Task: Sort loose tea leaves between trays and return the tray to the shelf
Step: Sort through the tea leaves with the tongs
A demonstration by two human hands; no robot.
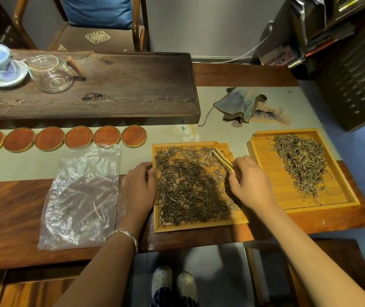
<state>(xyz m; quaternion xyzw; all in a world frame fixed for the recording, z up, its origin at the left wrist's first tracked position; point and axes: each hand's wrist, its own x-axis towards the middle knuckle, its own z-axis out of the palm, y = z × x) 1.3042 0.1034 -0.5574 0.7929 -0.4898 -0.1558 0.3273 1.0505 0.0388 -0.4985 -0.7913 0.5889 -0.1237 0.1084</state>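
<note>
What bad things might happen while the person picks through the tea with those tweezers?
The near tray sits at the table's front edge, so a hard push from the left hand gripping its side might tip it off. The bamboo tweezers in the right hand could flick tea leaves over the low rim. Carrying leaves across the gap to the second tray may drop some.

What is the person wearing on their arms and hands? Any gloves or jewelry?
No gloves: both hands are bare. The left hand has a shiny silver bangle around its wrist, smooth and rounded. The right hand wears nothing that shows, no ring, watch or bracelet. No sleeves show either; both forearms are uncovered all the way to the bottom edge of the picture.
</note>
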